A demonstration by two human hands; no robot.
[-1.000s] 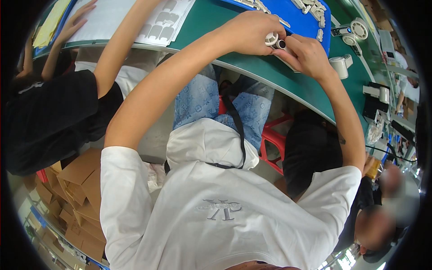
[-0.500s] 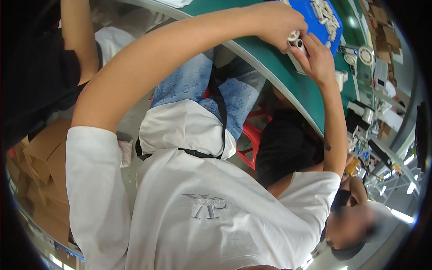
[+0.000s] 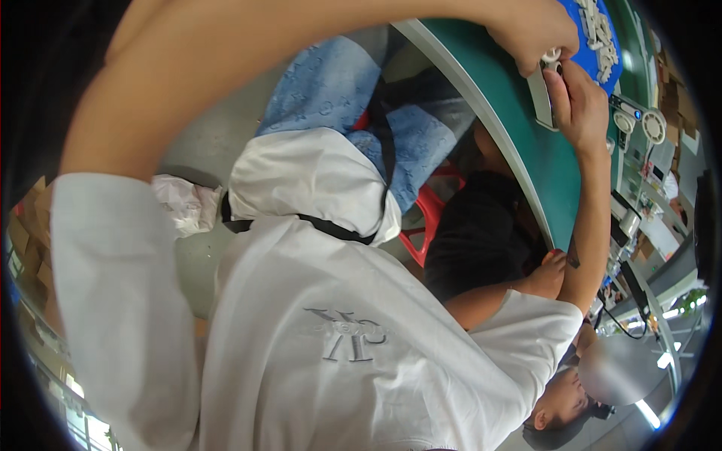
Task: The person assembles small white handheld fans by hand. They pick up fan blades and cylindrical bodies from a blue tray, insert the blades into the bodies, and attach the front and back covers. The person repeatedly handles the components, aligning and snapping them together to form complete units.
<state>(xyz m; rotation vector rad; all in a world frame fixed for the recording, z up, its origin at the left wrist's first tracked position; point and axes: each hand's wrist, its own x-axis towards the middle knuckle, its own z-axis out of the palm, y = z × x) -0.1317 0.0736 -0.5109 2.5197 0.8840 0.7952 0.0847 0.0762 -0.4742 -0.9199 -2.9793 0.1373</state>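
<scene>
My left hand [image 3: 538,34] reaches across at the top right, its fingers curled round the upper end of a white plastic housing [image 3: 540,101]. A small round white piece [image 3: 553,55] shows at that end, beside a dark opening. Close against it, my right hand [image 3: 583,105] grips the same housing from the other side, thumb pressed along it. The housing is long and narrow, and its lower end points toward the table edge. Fingers hide much of its upper end, so I cannot tell whether the round piece is separate.
A blue tray [image 3: 613,71] of several pale plastic parts [image 3: 598,37] lies beyond my hands on the green tabletop [image 3: 481,60]. White fan-like devices [image 3: 653,126] stand to the right. Another person's hand [image 3: 547,274] rests by the table edge, near a red stool [image 3: 427,218].
The view has shifted, so my hands and the tray appear farther right. More of the white housing shows between my hands. Another person's hand has come into sight at the table edge.
</scene>
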